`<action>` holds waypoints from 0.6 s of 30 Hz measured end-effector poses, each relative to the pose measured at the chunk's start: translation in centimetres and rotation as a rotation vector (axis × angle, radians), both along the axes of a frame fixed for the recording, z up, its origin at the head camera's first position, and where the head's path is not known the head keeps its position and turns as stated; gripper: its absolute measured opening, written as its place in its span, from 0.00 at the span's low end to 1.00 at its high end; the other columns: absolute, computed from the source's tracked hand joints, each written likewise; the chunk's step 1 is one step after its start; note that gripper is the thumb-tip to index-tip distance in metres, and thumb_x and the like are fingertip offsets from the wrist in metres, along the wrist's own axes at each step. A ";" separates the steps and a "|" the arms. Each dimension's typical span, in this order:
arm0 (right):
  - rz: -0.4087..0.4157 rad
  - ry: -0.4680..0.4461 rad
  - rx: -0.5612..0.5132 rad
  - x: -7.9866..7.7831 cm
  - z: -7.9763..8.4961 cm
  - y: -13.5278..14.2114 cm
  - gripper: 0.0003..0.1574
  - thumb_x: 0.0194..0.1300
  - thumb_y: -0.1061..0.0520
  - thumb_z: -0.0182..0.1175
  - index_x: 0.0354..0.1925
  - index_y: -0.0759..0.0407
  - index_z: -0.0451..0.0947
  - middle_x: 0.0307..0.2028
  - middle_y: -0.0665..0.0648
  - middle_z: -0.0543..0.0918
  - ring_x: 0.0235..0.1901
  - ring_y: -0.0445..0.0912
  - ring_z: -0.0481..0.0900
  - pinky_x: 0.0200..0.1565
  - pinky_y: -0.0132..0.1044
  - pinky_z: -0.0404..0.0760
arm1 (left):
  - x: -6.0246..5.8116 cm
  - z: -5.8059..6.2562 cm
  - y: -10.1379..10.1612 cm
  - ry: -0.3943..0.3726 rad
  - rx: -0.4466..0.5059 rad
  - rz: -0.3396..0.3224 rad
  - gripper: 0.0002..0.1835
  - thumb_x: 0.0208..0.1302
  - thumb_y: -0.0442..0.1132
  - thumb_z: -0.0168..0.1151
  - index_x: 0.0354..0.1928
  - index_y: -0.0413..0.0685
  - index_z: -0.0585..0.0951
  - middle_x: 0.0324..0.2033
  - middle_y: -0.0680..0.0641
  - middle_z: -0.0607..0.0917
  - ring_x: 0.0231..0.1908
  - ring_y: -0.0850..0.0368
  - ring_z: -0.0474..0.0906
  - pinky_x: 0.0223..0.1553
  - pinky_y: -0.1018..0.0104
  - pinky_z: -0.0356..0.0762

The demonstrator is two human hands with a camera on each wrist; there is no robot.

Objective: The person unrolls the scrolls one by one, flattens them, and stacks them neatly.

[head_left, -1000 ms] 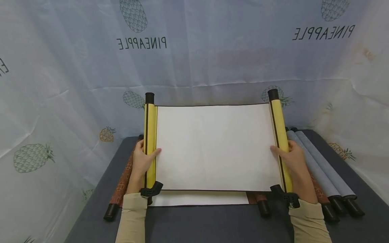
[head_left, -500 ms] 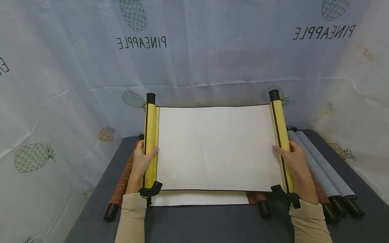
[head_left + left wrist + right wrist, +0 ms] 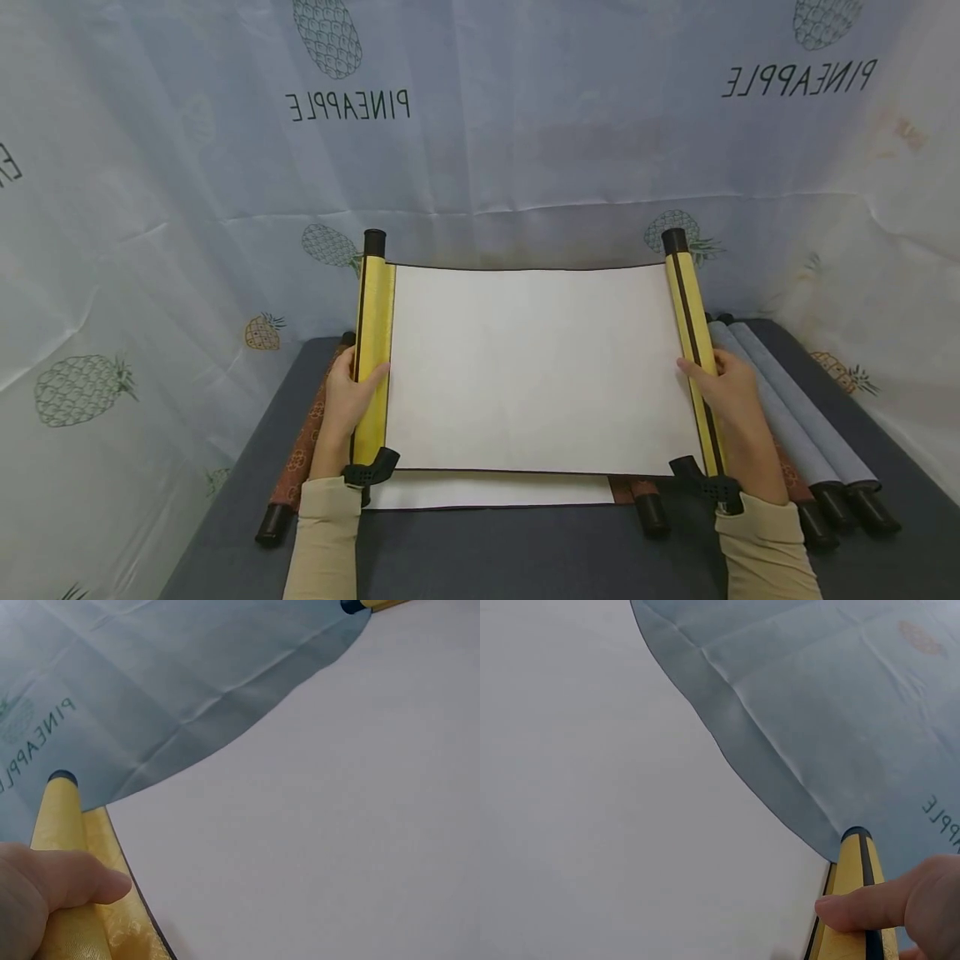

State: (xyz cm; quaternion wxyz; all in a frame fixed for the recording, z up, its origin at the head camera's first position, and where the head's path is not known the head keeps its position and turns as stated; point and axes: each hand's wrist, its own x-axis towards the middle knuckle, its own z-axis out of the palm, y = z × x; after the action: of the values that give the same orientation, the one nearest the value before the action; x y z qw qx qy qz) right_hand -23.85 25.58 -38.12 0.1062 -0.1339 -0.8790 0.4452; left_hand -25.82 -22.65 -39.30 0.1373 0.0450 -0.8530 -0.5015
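Observation:
A yellow-bordered hanging scroll (image 3: 525, 371) with a blank white sheet is stretched between my hands, raised above the table. My left hand (image 3: 348, 400) grips its left yellow roller (image 3: 369, 350), thumb across the front, as the left wrist view also shows with the thumb (image 3: 90, 877) over the yellow cloth. Around the right roller (image 3: 690, 333), black-striped and black-capped, my right hand (image 3: 731, 400) is wrapped; its thumb (image 3: 855, 904) lies over the stripe in the right wrist view. The fingers behind both rollers are mostly hidden.
Beneath lies another white sheet (image 3: 487, 490) beside a brown roll end (image 3: 648, 508). A brown patterned scroll (image 3: 300, 458) lies at left. Two grey-blue scrolls (image 3: 802, 417) and a brown one (image 3: 795, 492) lie at right on the dark table (image 3: 525, 554). A pineapple-print curtain (image 3: 487, 167) hangs behind.
The rollers have turned slightly in both hands: more yellow border shows at left, and the right roller's black stripe has shifted toward its middle. The sheet's upper edge now sags a little more.

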 end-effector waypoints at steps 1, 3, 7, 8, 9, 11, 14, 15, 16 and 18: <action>0.000 -0.007 0.007 0.0 0.0 0.0 0.39 0.68 0.46 0.55 0.63 0.77 0.63 0.41 0.65 0.75 0.28 0.41 0.68 0.28 0.32 0.69 | -0.1 0.0 0.0 0.002 0.000 0.000 0.32 0.66 0.44 0.60 0.69 0.41 0.64 0.55 0.36 0.73 0.45 0.46 0.76 0.36 0.72 0.72; 0.003 -0.023 0.015 -0.1 0.0 -0.1 0.39 0.69 0.46 0.54 0.63 0.77 0.63 0.41 0.66 0.74 0.29 0.43 0.68 0.28 0.33 0.69 | -0.1 -0.1 0.0 0.004 0.001 0.004 0.32 0.66 0.44 0.60 0.69 0.41 0.64 0.56 0.36 0.72 0.47 0.44 0.75 0.37 0.72 0.71; 0.040 -0.065 0.025 0.0 0.1 0.1 0.39 0.71 0.46 0.50 0.63 0.78 0.60 0.42 0.68 0.73 0.33 0.48 0.71 0.30 0.34 0.69 | -0.1 -0.2 0.0 0.005 -0.015 0.020 0.33 0.66 0.44 0.61 0.69 0.41 0.64 0.57 0.36 0.72 0.47 0.44 0.74 0.37 0.73 0.71; 0.056 -0.079 0.021 -0.1 0.0 0.1 0.39 0.72 0.46 0.49 0.64 0.78 0.58 0.43 0.69 0.72 0.34 0.50 0.71 0.31 0.34 0.69 | -0.1 -0.2 0.1 0.008 -0.020 0.023 0.33 0.66 0.44 0.61 0.69 0.41 0.64 0.57 0.36 0.72 0.47 0.44 0.74 0.37 0.73 0.71; 0.071 -0.089 0.019 -0.1 0.0 0.2 0.40 0.72 0.46 0.48 0.65 0.78 0.57 0.45 0.70 0.71 0.36 0.52 0.72 0.32 0.34 0.69 | -0.1 -0.2 0.0 0.011 -0.024 0.027 0.33 0.65 0.44 0.61 0.69 0.41 0.65 0.57 0.36 0.72 0.47 0.44 0.74 0.36 0.73 0.71; 0.084 -0.103 0.006 -0.2 -0.1 0.3 0.41 0.73 0.45 0.45 0.66 0.78 0.54 0.48 0.72 0.70 0.40 0.54 0.72 0.34 0.35 0.69 | -0.1 -0.2 0.0 0.021 -0.032 0.029 0.33 0.65 0.44 0.62 0.69 0.40 0.65 0.57 0.36 0.72 0.47 0.44 0.74 0.36 0.73 0.71; 0.065 -0.106 -0.035 -0.5 -0.3 0.2 0.42 0.73 0.46 0.44 0.68 0.78 0.52 0.51 0.73 0.69 0.42 0.54 0.71 0.37 0.37 0.68 | -0.1 -0.2 0.0 0.036 -0.046 0.041 0.33 0.65 0.43 0.62 0.69 0.40 0.66 0.56 0.36 0.73 0.45 0.44 0.74 0.36 0.74 0.71; 0.048 -0.103 -0.048 -0.6 -0.3 0.1 0.41 0.73 0.46 0.45 0.68 0.78 0.52 0.51 0.73 0.69 0.42 0.54 0.71 0.37 0.37 0.68 | -0.1 -0.2 0.0 0.041 -0.048 0.047 0.33 0.65 0.43 0.62 0.69 0.40 0.66 0.55 0.35 0.73 0.45 0.44 0.74 0.35 0.74 0.71; 0.027 -0.103 -0.061 -0.6 -0.3 0.1 0.42 0.72 0.46 0.45 0.68 0.77 0.53 0.52 0.72 0.69 0.42 0.53 0.70 0.37 0.37 0.68 | 0.0 -0.1 0.0 0.044 -0.049 0.053 0.33 0.65 0.43 0.62 0.69 0.39 0.66 0.55 0.35 0.74 0.45 0.44 0.74 0.36 0.74 0.71; -0.007 -0.098 -0.078 -0.7 -0.3 -0.2 0.41 0.72 0.46 0.46 0.68 0.76 0.54 0.51 0.70 0.70 0.41 0.52 0.70 0.37 0.37 0.68 | 0.0 -0.1 0.0 0.050 -0.048 0.063 0.32 0.65 0.42 0.62 0.68 0.39 0.66 0.54 0.35 0.74 0.45 0.44 0.75 0.35 0.76 0.71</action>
State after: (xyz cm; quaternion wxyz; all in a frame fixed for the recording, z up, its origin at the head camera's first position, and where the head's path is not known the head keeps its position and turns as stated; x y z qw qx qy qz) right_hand -24.55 25.43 -38.47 0.0592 -0.1628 -0.8645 0.4718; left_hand -25.81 -22.67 -39.38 0.1757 0.0561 -0.8593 -0.4771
